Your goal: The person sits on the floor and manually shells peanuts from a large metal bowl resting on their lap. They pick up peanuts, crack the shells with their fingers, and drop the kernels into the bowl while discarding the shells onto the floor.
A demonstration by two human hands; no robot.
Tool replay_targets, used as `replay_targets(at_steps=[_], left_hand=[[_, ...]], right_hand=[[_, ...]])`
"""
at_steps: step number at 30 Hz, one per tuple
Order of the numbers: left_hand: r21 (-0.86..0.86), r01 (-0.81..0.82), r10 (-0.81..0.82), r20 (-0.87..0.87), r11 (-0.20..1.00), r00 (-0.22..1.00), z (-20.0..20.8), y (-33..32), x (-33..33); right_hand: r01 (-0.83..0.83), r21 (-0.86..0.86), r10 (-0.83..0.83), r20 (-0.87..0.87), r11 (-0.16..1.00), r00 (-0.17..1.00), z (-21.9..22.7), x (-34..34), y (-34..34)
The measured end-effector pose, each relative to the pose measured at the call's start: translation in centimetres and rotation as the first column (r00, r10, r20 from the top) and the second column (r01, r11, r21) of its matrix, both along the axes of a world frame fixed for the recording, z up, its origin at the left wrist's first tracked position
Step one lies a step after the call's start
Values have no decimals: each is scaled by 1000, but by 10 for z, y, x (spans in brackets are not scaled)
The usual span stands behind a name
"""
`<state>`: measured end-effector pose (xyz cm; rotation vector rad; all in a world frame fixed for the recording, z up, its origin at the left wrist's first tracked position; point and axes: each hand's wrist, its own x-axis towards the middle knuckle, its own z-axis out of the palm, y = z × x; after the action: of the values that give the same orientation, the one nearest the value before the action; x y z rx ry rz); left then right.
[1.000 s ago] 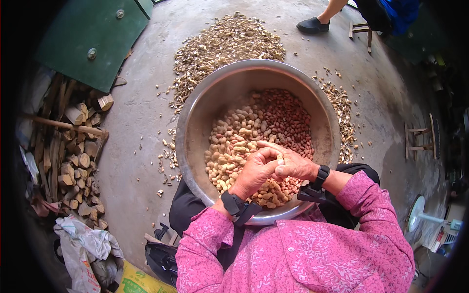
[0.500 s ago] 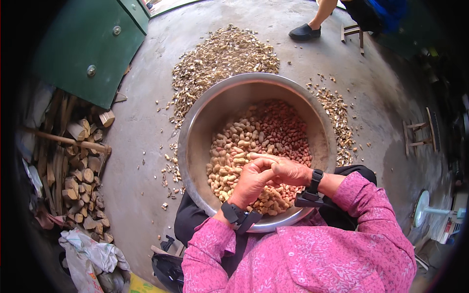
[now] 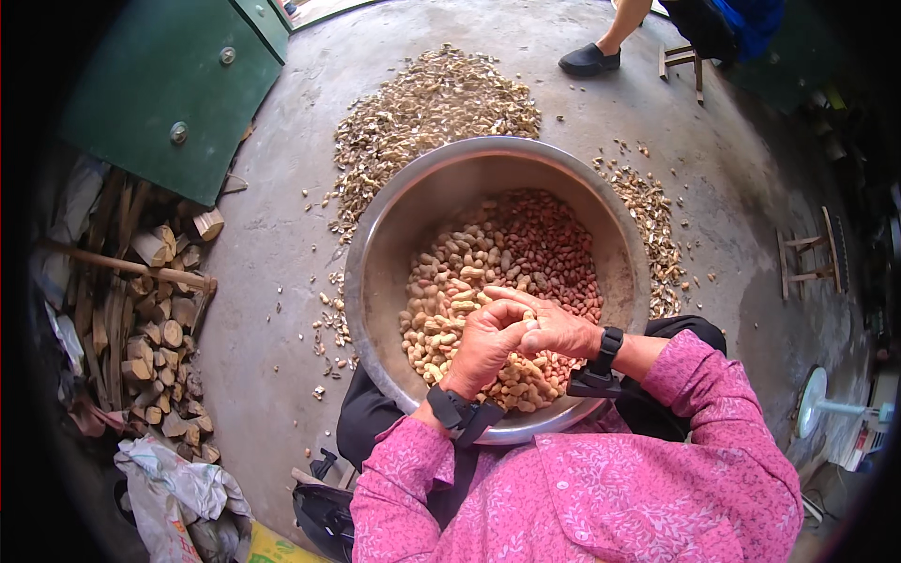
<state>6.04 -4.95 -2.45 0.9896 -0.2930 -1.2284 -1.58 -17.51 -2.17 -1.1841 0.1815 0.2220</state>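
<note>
Both my hands meet over a large metal basin point(image 3: 361, 272) held between my knees. The fingers of my left hand point(image 3: 481, 349) and my right hand point(image 3: 565, 333) pinch together around a pale peanut point(image 3: 529, 316), mostly hidden by the fingertips. Beneath them, unshelled peanuts point(image 3: 450, 281) fill the left part of the basin. Shelled red peanut kernels point(image 3: 554, 246) cover its right and far part. More unshelled peanuts point(image 3: 526, 385) lie on the near side, below my wrists.
Beyond the basin is a heap of peanut shells point(image 3: 422, 113), with more shells point(image 3: 648, 225) to its right. Split firewood point(image 3: 155, 347) is stacked at left beneath a green cabinet point(image 3: 169, 103). Another person's shoe point(image 3: 589, 60) and wooden stools point(image 3: 809, 255) are at right, near a fan point(image 3: 813, 402).
My hands stay together over the basin, with the fingers shifting slightly and a pale peanut showing more between the fingertips. The whole view has moved a little.
</note>
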Motion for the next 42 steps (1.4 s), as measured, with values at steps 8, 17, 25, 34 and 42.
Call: replay_targets(at_steps=[8, 17, 25, 34, 42], left_hand=[[17, -85, 84, 39, 996, 996, 4, 3, 0], [-77, -70, 74, 60, 995, 995, 2, 6, 2], [25, -156, 157, -33, 987, 987, 3, -4, 4], [16, -71, 72, -97, 997, 993, 3, -1, 5], [-48, -47, 36, -209, 998, 977, 1, -1, 6]], right_hand=[[3, 54, -6, 44, 999, 999, 4, 0, 8], [90, 112, -90, -2, 990, 996, 15, 3, 14], [404, 204, -360, -222, 891, 906, -15, 5, -18], [92, -317, -92, 15, 944, 996, 2, -1, -21], [104, -267, -110, -7, 958, 994, 2, 0, -16]])
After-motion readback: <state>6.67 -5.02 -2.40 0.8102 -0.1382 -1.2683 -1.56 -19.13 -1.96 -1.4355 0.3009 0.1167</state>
